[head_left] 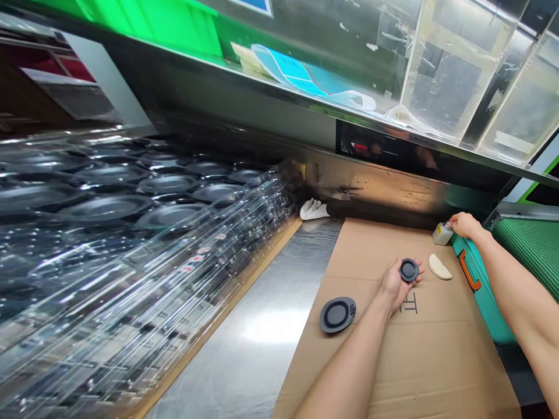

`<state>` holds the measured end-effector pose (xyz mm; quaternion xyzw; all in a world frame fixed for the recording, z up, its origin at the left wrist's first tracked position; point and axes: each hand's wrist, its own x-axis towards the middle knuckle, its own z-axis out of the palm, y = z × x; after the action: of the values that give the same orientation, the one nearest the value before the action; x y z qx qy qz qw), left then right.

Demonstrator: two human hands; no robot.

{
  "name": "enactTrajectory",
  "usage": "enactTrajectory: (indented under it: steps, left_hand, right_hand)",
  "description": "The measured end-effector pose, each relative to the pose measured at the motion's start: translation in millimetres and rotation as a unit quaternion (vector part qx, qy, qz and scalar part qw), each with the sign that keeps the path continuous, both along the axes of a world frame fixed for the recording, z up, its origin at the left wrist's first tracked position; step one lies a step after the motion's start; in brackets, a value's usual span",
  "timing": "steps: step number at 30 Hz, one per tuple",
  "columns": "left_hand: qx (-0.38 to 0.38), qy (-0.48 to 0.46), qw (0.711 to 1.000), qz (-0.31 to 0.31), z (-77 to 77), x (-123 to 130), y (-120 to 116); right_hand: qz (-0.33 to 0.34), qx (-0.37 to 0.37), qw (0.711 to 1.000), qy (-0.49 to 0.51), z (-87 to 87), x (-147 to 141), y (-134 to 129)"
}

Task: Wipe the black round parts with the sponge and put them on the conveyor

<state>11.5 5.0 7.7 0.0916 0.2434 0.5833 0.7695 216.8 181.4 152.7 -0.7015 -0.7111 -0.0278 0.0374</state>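
My left hand [395, 285] is over the cardboard sheet [419, 361], palm up, with a small round dark grey part [409, 270] resting on its fingers. At the back right, my right hand [465, 225] has its fingers at the top of a small whitish bottle [442, 234] with a yellow label. A larger oval dark grey part [338, 315] lies on the cardboard, left of my left forearm. Between my hands lies a cream half-round pad [439, 267].
Clear trays with round dark parts [170, 215] are stacked at the left. A white glove [313, 209] lies by the back panel. At the right are a teal case [489, 308] with an orange handle and a green mat [530, 250]. A metal shelf crosses above.
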Motion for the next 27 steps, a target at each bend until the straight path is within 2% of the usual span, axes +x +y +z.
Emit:
enactTrajectory:
  steps: [3,5,8,10,13,15,19,21,24,27]
  left_hand:
    - [0.002,-0.023,1.0,0.007,-1.3,-2,2]
    - [0.006,-0.04,0.999,0.016,-2.6,-3,3]
    - [0.006,-0.059,0.998,0.03,-4.1,-3,5]
    - [0.003,-0.064,0.997,0.035,-4.7,-2,6]
    - [0.011,-0.064,0.997,0.038,-5.5,1,6]
    - [0.015,-0.053,0.998,0.04,-6.3,1,5]
    - [0.002,-0.024,0.999,0.043,-8.2,1,3]
    - [0.012,-0.019,0.999,0.034,-9.3,2,2]
    - [0.027,-0.013,0.999,0.025,-11.1,5,1]
    - [0.016,-0.002,0.999,0.029,-12.0,6,0]
  right_hand:
    - [0.014,0.1,0.993,0.063,2.5,-13,-23]
    - [0.068,0.175,0.972,0.139,-7.1,-28,-53]
    - [0.189,0.158,0.938,0.245,-44.1,-55,-110]
    - [0.229,0.12,0.925,0.278,-77.5,-72,-142]
    - [0.244,0.13,0.92,0.279,-120.0,-91,-167]
    - [0.249,0.135,0.921,0.268,-134.8,-97,-172]
    - [0.304,0.074,0.919,0.241,-136.6,-93,-175]
    - [0.277,0.073,0.933,0.218,-133.7,-88,-176]
    - [0.218,0.113,0.947,0.205,-133.4,-84,-175]
    - [0.271,0.094,0.931,0.227,-135.0,-83,-171]
